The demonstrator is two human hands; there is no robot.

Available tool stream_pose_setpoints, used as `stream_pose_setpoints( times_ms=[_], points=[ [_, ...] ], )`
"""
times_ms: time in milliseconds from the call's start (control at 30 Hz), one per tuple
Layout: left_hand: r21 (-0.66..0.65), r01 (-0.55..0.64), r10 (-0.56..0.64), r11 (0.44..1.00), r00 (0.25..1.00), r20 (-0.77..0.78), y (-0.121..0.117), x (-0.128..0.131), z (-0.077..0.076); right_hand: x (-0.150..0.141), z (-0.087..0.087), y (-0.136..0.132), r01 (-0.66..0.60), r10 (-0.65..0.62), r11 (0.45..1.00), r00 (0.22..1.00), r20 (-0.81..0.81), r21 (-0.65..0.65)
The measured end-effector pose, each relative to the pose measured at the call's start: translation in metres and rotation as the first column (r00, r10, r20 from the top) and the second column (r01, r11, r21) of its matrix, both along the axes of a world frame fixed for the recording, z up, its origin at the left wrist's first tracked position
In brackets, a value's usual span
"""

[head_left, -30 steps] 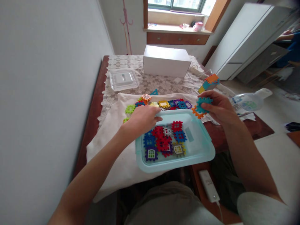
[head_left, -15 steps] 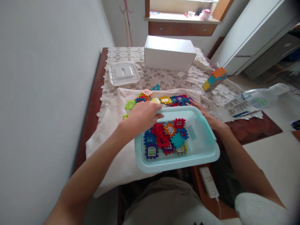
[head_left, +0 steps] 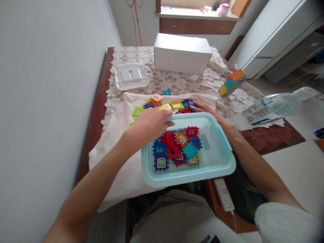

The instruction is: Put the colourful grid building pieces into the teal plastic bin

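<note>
A pale teal plastic bin (head_left: pixel 217 162) stands close in front of my body, tilted, with several interlocking building tiles (head_left: pixel 173 148) gathered in its left half. My left hand (head_left: pixel 154 123) grips the bin's far rim, its thumb on the inner side. Beyond that rim lies a pile of colourful tiles (head_left: pixel 177 105) on a white cloth (head_left: pixel 118 152). Fingers stretched, my right hand (head_left: pixel 209 109) lies over the right end of this pile, behind the bin. The bin's rim hides part of the pile.
A white box (head_left: pixel 182 59) and a clear plastic lid (head_left: pixel 131 76) lie farther back on the lace tablecloth. To the right are a block built of tiles (head_left: pixel 232 82) and a clear plastic bottle (head_left: pixel 273 106). A white power strip (head_left: pixel 224 194) is below the bin. A wall (head_left: pixel 50 84) borders the left.
My right hand has moved left across the far pile, its fingers now over the purple and blue tiles. My left hand keeps its grip on the bin, and the view has shifted slightly.
</note>
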State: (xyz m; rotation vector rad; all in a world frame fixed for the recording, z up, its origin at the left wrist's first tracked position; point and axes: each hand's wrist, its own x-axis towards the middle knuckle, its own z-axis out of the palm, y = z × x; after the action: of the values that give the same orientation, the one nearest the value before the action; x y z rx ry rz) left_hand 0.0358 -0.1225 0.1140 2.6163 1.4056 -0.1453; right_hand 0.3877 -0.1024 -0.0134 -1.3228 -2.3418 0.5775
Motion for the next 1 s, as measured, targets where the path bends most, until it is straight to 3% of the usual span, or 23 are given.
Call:
stream_pose_setpoints(
  times_ms=[400, 600, 867, 1000],
  points=[
    [0.011, -0.005, 0.005, 1.0, 1.0, -0.003, 0.001, 0.0, -0.005, -0.002, 0.002, -0.007, 0.104, -0.1, 0.994, 0.977, -0.187, 0.012],
    [0.017, -0.002, 0.002, 1.0, 1.0, 0.0, 0.002, -0.001, -0.006, -0.002, -0.003, -0.007, 0.097, -0.076, 0.989, 0.982, -0.173, 0.114],
    [-0.006, -0.016, 0.016, 1.0, 1.0, 0.003, 0.0, 0.001, -0.001, -0.004, -0.005, -0.01, 0.058, -0.043, 0.991, 0.991, -0.128, 0.121],
    [0.013, -0.008, 0.008, 1.0, 1.0, 0.016, -0.001, -0.001, -0.002, -0.004, 0.003, 0.001, 0.053, -0.03, 0.989, 0.986, -0.163, 0.139]
  ],
)
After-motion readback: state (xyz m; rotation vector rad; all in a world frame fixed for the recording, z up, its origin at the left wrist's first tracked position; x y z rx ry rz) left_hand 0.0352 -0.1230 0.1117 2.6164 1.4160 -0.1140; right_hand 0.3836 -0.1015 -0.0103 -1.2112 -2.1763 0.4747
